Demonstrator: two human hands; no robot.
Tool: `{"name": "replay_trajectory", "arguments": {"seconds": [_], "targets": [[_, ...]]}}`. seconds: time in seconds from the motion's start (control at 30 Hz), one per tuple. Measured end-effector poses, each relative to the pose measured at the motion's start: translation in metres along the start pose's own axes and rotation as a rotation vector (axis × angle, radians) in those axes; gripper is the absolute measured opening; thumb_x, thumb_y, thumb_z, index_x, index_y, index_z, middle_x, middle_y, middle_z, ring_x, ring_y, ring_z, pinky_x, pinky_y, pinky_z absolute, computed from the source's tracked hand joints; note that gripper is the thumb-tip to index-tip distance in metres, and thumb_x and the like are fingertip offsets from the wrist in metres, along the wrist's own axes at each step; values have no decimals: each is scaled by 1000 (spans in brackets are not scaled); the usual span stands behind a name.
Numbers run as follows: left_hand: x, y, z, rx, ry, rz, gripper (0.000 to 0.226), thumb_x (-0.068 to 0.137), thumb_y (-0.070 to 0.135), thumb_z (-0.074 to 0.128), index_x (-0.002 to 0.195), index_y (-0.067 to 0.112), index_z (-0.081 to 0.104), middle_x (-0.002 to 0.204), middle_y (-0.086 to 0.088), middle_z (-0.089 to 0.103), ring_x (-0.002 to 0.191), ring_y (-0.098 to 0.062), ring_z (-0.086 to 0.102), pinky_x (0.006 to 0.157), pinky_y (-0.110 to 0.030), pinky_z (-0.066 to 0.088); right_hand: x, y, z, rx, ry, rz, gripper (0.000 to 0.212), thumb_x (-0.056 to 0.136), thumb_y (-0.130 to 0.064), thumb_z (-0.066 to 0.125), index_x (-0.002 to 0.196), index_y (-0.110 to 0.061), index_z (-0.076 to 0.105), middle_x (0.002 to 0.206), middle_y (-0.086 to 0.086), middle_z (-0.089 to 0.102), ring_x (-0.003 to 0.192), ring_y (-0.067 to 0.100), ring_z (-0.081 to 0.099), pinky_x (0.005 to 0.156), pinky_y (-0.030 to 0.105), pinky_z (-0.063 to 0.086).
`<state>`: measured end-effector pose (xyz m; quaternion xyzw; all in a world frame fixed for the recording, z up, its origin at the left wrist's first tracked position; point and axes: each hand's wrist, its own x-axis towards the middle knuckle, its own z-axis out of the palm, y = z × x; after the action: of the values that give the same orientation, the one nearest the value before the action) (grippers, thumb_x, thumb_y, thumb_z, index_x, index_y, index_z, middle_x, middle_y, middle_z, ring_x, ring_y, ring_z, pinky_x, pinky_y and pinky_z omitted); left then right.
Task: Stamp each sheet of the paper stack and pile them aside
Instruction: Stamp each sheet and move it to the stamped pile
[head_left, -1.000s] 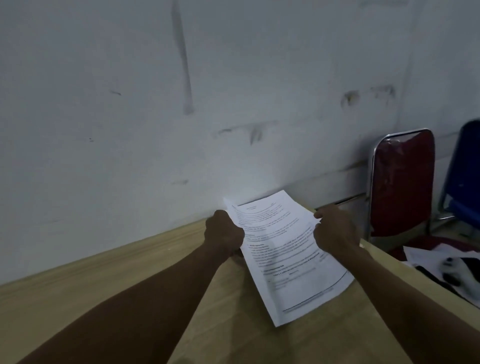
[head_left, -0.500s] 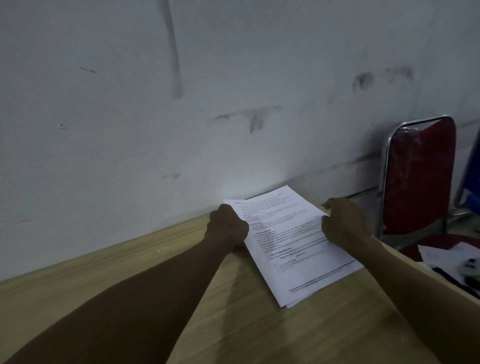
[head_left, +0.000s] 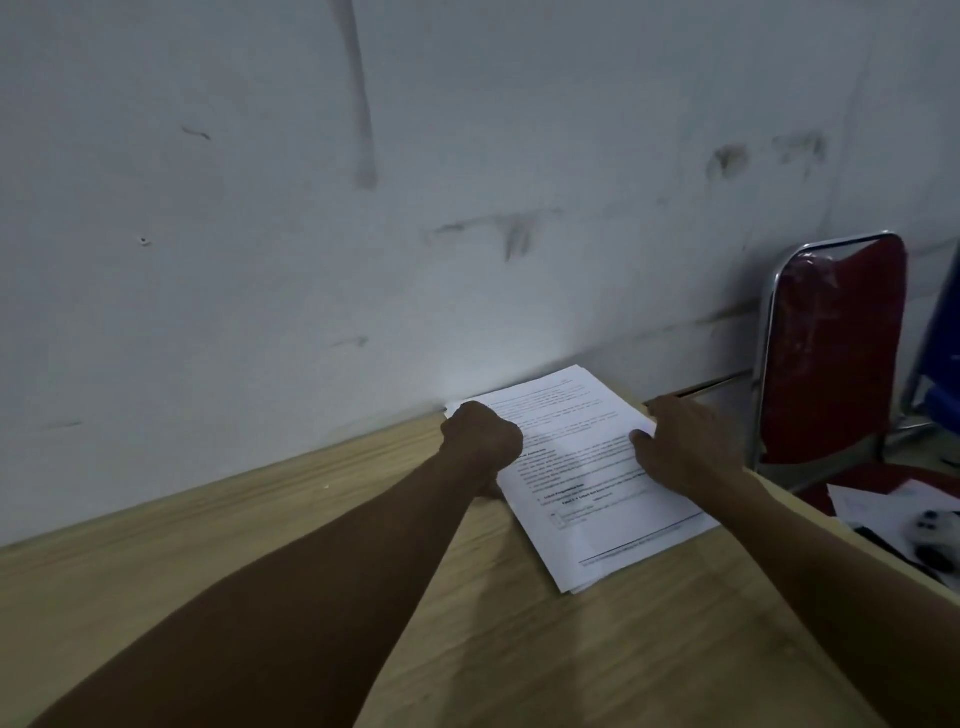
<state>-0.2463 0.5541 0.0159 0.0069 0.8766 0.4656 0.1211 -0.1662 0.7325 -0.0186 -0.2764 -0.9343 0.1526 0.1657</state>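
Left hand: fingers curled under, knuckles up, sitting on the left edge of the stack of white printed paper sheets, toward its far-left corner. Grip looks closed like a fist on the paper edge; can't tell whether the fingers actually pinch a sheet or just press down, since they're hidden under the hand.

Right hand: flatter, fingers stretched out and spread, resting on the stack's right edge; thumb tip lies on the top sheet. Nothing held in it, just touching/pressing.

Paper stack lies flat on the light wood-grain surface, turned at an angle, far corner just beside the wall, near corner pointing toward the person. Sheets aren't squared up: a few lower edges peek out at the near corner and the far-left corner. Top sheet has lines of black text, a couple of bold headings and a dark rule near its bottom edge; text too small to read.

Both bare forearms reach in from the bottom of the view, left arm crossing much of the surface.

Behind: scuffed grey-white wall w/ dark smears. Right of the surface stands a red padded chair with chrome tube frame; more white papers lie on its seat, along w/ some blurred dark and white item. Blue object at the far right edge, mostly cut off.
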Motion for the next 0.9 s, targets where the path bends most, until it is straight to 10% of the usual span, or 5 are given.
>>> {"name": "replay_trajectory", "arguments": {"seconds": [0.27,0.57,0.9], "targets": [[-9,-1,-13,103,-21,66,24,87,13,54,109,4,58,113,-19,61,103,-31,64,83,-33,56,-15,-10,-6,-27,15,-28,45,93,-38,59,128,-10,53,129,11,58,119,30,52,100,44,46],[-73,1,-73,149,-113,241,15,83,16,59,80,9,46,85,-15,58,68,-26,57,56,-30,45,-83,-50,-27,117,41,-82,45,90,-42,61,129,-22,54,133,4,55,126,26,46,99,40,41],[-181,-46,-173,108,76,455,43,84,30,68,118,10,52,109,-14,62,87,-24,64,64,-28,48,-205,-130,-59,321,-77,-312,29,84,-37,67,112,-30,64,96,-13,61,102,11,58,83,32,48]]}}
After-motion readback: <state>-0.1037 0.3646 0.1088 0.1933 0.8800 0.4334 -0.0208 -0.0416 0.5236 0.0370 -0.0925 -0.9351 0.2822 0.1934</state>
